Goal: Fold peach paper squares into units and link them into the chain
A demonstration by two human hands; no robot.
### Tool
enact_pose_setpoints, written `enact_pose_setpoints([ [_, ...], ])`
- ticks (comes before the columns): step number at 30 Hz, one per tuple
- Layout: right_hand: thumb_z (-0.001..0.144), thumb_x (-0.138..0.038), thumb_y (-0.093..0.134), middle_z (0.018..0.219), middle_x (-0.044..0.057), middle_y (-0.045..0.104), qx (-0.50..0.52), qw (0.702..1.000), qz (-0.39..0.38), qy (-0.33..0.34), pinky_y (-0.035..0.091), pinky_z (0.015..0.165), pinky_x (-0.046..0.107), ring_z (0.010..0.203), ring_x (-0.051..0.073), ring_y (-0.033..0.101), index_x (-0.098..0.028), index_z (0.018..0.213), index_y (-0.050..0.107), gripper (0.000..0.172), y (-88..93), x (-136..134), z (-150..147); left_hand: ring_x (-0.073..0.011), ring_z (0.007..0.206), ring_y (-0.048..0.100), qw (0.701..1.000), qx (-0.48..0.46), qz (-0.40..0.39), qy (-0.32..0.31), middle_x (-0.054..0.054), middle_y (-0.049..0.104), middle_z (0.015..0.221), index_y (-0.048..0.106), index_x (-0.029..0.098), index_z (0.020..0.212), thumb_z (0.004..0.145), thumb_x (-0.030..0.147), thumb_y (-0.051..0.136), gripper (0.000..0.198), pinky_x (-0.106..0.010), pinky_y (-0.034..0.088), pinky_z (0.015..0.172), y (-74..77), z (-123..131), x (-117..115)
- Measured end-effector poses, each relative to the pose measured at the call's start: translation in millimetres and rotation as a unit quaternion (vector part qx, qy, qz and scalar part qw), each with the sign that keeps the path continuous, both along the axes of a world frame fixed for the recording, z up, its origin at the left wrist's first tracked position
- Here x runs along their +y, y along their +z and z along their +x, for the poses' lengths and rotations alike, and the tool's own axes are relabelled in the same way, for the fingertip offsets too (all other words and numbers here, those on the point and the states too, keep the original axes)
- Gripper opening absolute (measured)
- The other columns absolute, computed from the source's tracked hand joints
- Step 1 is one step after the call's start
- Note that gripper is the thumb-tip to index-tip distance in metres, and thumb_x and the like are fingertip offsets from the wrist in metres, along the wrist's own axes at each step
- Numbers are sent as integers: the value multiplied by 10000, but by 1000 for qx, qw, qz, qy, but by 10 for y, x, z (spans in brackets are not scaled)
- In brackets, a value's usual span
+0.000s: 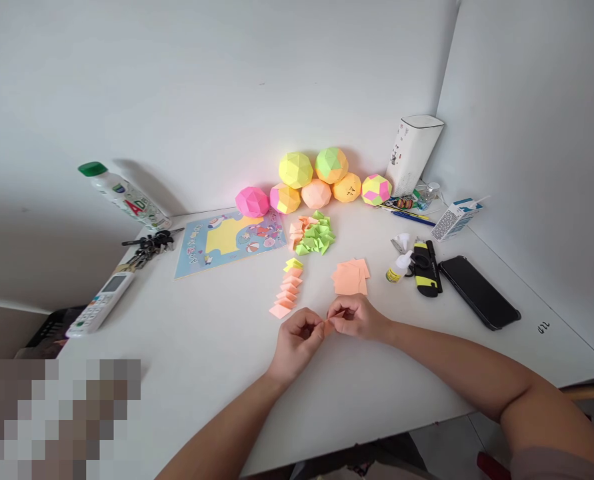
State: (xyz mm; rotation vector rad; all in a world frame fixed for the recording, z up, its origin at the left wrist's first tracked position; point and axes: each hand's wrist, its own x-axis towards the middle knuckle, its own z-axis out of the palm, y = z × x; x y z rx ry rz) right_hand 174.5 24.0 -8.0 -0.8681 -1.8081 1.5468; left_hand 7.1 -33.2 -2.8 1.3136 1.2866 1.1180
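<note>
Low over the white table (pixel 187 360), my left hand (pixel 297 343) and my right hand (pixel 355 317) meet fingertip to fingertip. Both pinch a small peach paper piece (pixel 329 327) between them. Just beyond my right hand lies a stack of peach paper squares (pixel 350 277). A row of folded peach and yellow paper units (pixel 287 291) runs beyond my left hand. Farther back sits a heap of green and peach folded units (pixel 313 235).
Several paper polyhedron balls (pixel 317 180) line the wall. A printed sheet (pixel 229 241), keys (pixel 149 245), a remote (pixel 101 303) and a bottle (pixel 124 195) are left. A phone (pixel 478 291), cutter (pixel 425 268), glue (pixel 397 268), small carton (pixel 455 218) and white box (pixel 411 155) are right.
</note>
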Motion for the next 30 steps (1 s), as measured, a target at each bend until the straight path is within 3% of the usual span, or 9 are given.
enact_pose_setpoints([
  [8, 754, -278, 597, 604, -11, 584, 95, 984, -125, -78, 427, 448, 217, 475, 93, 534, -159, 713, 533, 141, -14, 105, 14, -107, 572, 428, 998, -46, -25, 44, 20, 484, 612, 530, 174, 619, 744, 260, 573, 157, -223, 361, 533, -4, -70, 16],
  [14, 782, -374, 628, 664, -11, 562, 62, 992, -104, -22, 419, 492, 211, 548, 93, 552, -156, 821, 573, 228, -8, 68, 3, -105, 572, 435, 997, -53, -37, 37, 16, 485, 613, 548, 166, 638, 757, 276, 575, 165, -223, 379, 540, -18, -58, 25],
  [22, 806, -437, 595, 613, -23, 548, 75, 992, -96, -43, 399, 477, 215, 507, 89, 522, -165, 775, 517, 284, -77, 79, -4, -100, 566, 419, 996, -56, -41, 52, 29, 471, 598, 535, 173, 625, 754, 257, 569, 157, -213, 358, 532, 4, -58, 14],
  [30, 822, -419, 585, 621, -29, 547, 77, 990, -115, -42, 408, 497, 211, 528, 90, 531, -173, 813, 506, 259, -33, 79, 6, -96, 561, 396, 994, -76, -22, 76, 36, 449, 599, 520, 177, 636, 764, 283, 577, 175, -217, 346, 533, -10, -61, 21],
])
